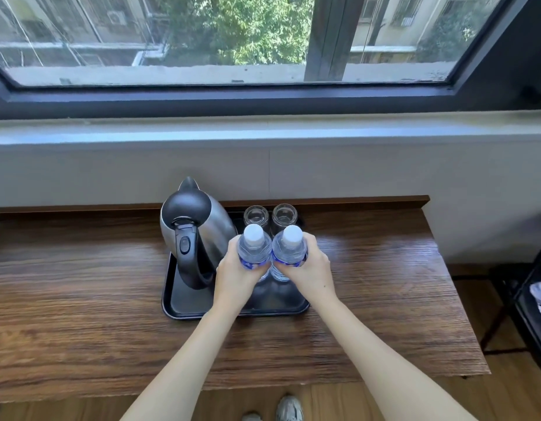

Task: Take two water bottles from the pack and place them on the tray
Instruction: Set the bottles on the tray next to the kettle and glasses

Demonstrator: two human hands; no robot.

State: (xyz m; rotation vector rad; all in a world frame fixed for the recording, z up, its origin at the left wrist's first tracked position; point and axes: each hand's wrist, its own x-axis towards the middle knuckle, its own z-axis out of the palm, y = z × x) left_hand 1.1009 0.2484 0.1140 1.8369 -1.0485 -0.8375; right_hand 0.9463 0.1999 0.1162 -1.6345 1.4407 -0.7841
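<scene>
Holding one water bottle in each hand, the person stands over the black tray (184, 308) on the wooden worktop (81, 299). The left hand (232, 273) has its grip wrapped closed around the left bottle (254, 249) at the blue label; the right hand (313, 265) is closed the same way around the right bottle (289, 247). Both bottles are upright, white caps up, side by side and touching or nearly so, above the near right part of the tray. Whether their bases already rest on the tray floor cannot be told, since the hands and the bottles themselves hide the bottoms.

On the tray's left side stands a steel kettle (199, 229) with a black handle, and at the back two upturned glasses (270, 217) sit just behind the bottles. The pack is not in view.

This looks like the placing step, late in the task: both bottles are out of the pack and over their spot. The next move calls for lowering them straight down until they stand flat, keeping the left bottle off the kettle handle and both short of the glasses, then opening each grip gently so neither bottle tips. Bottles this narrow and tall could rock against each other if let go unevenly.
</scene>
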